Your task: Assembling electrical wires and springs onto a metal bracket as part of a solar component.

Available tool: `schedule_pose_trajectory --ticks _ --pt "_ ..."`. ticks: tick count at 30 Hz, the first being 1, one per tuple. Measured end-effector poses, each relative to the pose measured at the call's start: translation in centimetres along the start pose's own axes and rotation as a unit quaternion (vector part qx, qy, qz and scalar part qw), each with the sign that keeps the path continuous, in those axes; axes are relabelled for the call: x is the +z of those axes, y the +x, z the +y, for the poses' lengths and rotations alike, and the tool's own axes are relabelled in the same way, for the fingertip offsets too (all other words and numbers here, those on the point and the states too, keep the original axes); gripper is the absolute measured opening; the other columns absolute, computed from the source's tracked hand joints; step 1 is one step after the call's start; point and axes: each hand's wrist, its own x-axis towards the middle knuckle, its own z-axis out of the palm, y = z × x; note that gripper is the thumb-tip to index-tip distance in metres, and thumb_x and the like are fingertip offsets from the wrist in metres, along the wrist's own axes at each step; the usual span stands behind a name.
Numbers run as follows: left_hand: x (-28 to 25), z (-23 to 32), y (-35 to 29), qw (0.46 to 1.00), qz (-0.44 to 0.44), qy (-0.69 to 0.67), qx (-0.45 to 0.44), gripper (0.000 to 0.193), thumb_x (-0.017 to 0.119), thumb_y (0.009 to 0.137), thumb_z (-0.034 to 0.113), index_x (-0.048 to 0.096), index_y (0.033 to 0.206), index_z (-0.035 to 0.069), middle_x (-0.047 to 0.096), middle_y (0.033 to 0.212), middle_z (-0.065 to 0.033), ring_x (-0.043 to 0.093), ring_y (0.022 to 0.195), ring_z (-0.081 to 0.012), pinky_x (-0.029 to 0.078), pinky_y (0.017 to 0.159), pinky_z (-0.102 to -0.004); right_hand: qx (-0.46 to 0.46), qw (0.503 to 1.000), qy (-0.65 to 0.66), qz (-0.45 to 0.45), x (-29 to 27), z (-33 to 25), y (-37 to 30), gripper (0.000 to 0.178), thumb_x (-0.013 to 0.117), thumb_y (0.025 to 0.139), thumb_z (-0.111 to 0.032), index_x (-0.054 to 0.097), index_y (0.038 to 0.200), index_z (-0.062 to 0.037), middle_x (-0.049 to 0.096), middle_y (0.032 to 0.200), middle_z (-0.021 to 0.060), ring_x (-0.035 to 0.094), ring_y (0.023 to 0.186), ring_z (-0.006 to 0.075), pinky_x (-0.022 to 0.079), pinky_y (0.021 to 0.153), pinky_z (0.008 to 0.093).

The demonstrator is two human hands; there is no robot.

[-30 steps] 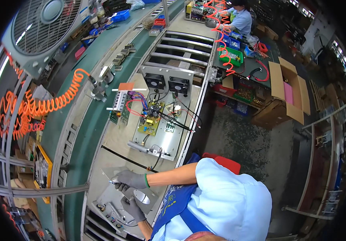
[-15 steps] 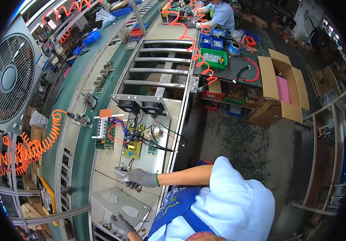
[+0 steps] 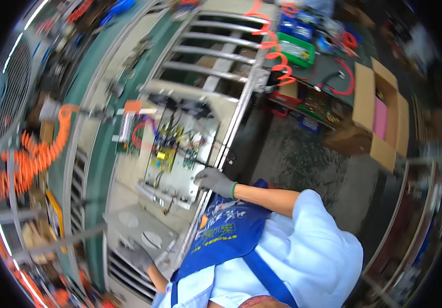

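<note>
My right hand [image 3: 214, 182], in a grey glove, is at the near right edge of a metal chassis [image 3: 208, 126], beside a black cable. Its fingers are parted and loosely bent, with nothing visible in them. Inside the chassis are two black fans [image 3: 192, 106], a yellow circuit board [image 3: 163, 158] and loose wires. My left hand [image 3: 134, 255], also gloved, is at the lower edge of a flat metal panel [image 3: 136, 226] with two round cutouts; motion blurs its fingers. A pale metal strip [image 3: 162, 195] lies between chassis and panel.
A green board [image 3: 126, 146] with red and blue wires sits left of the chassis. Metal rollers [image 3: 205, 54] continue beyond it. Orange coiled hoses [image 3: 33, 167] hang at left near a fan [image 3: 5, 97]. An open carton [image 3: 364, 100] and a green parts bin [image 3: 293, 50] are at right.
My right hand has moved up and right, from the gap between chassis and panel to the chassis's right edge. My left hand stays by the panel. The whole view has shifted and blurred.
</note>
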Motion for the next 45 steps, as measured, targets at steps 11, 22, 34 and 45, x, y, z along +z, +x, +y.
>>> schedule_pose_trajectory --ticks 11,22,34,45 --pt "8.4 9.6 -9.9 0.809 -0.256 -0.431 -0.306 0.041 0.068 0.093 0.022 0.066 0.125 -0.004 0.073 0.110 -0.0102 0.065 0.098 -0.0122 0.052 0.088 -0.0286 0.062 0.982 -0.136 -0.116 9.3 1.2 -1.8 0.029 0.053 0.100 -0.016 0.067 0.113 0.0056 0.068 0.083 0.0057 0.062 0.072 0.0105 0.051 0.065 0.0260" --pt "7.1 5.3 -19.5 0.788 -0.105 -0.390 -0.465 0.032 0.069 0.091 0.022 0.072 0.114 -0.001 0.076 0.101 -0.0130 0.069 0.090 -0.0127 0.054 0.079 -0.0300 -0.089 0.752 -0.546 -0.357 11.8 8.4 -0.5 0.028 0.056 0.097 -0.022 0.071 0.108 -0.0006 0.071 0.085 0.0165 0.068 0.074 0.0282 0.054 0.070 0.0400" --pt "17.2 -13.5 -41.3 0.653 0.115 -0.212 -0.717 0.027 0.068 0.086 0.028 0.075 0.086 0.002 0.070 0.072 -0.0070 0.066 0.065 -0.0156 0.051 0.063 -0.0324 -0.024 0.654 -0.613 -0.444 16.3 15.8 -6.1 0.042 0.059 0.093 -0.026 0.060 0.128 -0.0041 0.070 0.111 0.0182 0.068 0.098 0.0365 0.054 0.086 0.0446" --pt "18.1 -15.6 -51.5 0.680 -0.233 -0.133 -0.683 0.046 0.065 0.083 0.033 0.071 0.108 -0.004 0.069 0.113 -0.0260 0.066 0.107 -0.0415 0.052 0.094 -0.0453 -0.049 0.675 -0.647 -0.350 11.0 16.5 -6.5 0.040 0.059 0.092 -0.027 0.063 0.124 -0.0038 0.068 0.113 0.0228 0.066 0.102 0.0403 0.053 0.087 0.0468"
